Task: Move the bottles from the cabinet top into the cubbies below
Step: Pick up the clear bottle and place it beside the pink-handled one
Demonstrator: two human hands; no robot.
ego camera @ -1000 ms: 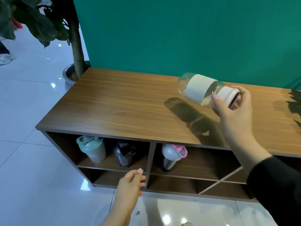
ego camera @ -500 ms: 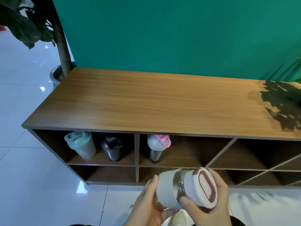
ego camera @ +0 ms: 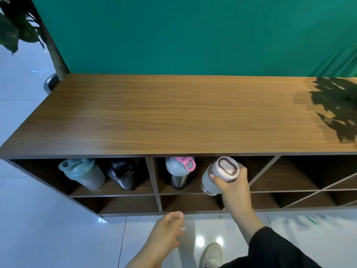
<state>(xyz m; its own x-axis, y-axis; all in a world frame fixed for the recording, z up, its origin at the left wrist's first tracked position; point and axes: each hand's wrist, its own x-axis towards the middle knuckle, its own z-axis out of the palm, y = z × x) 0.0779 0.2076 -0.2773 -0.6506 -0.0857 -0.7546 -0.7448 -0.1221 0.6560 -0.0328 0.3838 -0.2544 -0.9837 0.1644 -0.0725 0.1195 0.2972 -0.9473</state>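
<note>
- Half a second earlier both hands had cradled the clear bottle (ego camera: 216, 176) low in front of the cabinet; now the right hand (ego camera: 231, 183) alone carried it, fingers clamped around its neck just under the white lid (ego camera: 226, 167).
- The bottle sat tilted at the mouth of the upper middle cubby (ego camera: 202, 187), at about 3 o'clock from the pink-lidded bottle (ego camera: 178, 172) and near it; whether its base touched the shelf could not be told.
- The left hand (ego camera: 168, 232) had let go and hung free at 7 o'clock from the bottle, fingers loosely curled and apart, holding nothing.
- The cabinet top (ego camera: 173, 117) had been bare since that earlier view, so this looked like the last bottle to store.
- The green shaker (ego camera: 83, 174) and black bottle (ego camera: 121, 174) stood in the upper left cubby at 9 o'clock.
- Remaining, by my judgement: straighten the bottle upright, settle it and release.
</note>
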